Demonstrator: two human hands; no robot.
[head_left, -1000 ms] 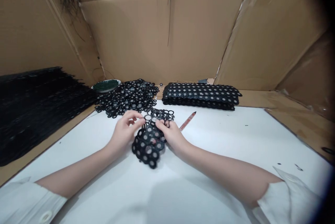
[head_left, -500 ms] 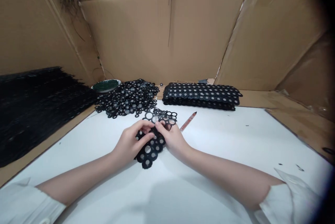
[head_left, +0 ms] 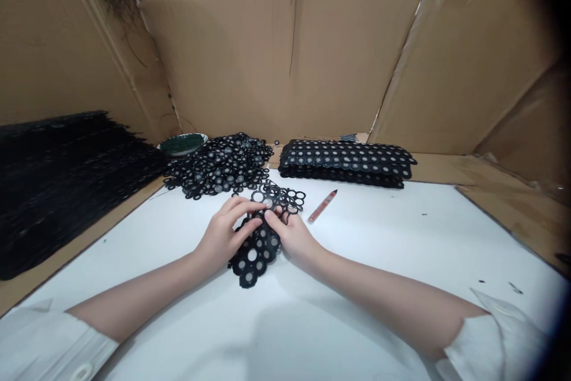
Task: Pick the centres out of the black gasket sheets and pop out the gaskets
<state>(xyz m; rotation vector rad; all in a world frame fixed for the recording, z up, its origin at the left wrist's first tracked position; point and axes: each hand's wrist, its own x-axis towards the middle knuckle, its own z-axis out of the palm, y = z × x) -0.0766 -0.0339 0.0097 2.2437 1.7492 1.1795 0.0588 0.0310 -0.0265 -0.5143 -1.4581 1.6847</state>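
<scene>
A piece of black openwork (head_left: 252, 255), made of joined rings with pale round centres, slants across the white tabletop between my hands. My right hand (head_left: 298, 239) pinches its upper part, thumb on top and fingers partly hidden beneath. From the other side my left hand (head_left: 218, 231) reaches over the piece, its index finger stretched toward my right thumb and its own thumb held apart. The fingertips touch or hover just above the rings; which one I cannot tell. Larger open rings (head_left: 294, 198) show at the far end, beyond my fingers.
A heap of loose black rings (head_left: 223, 164) lies at the back left beside a dish of dark green bits (head_left: 182, 143). Stacked ring panels (head_left: 345, 161) are behind a reddish pen (head_left: 322, 207). Black strands (head_left: 66, 185) fill the far left. Cardboard walls (head_left: 276, 60) enclose the table.
My left index finger has straightened and lifted from its curled position, and the left fingers have spread apart. My right hand keeps its pinch on the openwork, which has barely shifted.
</scene>
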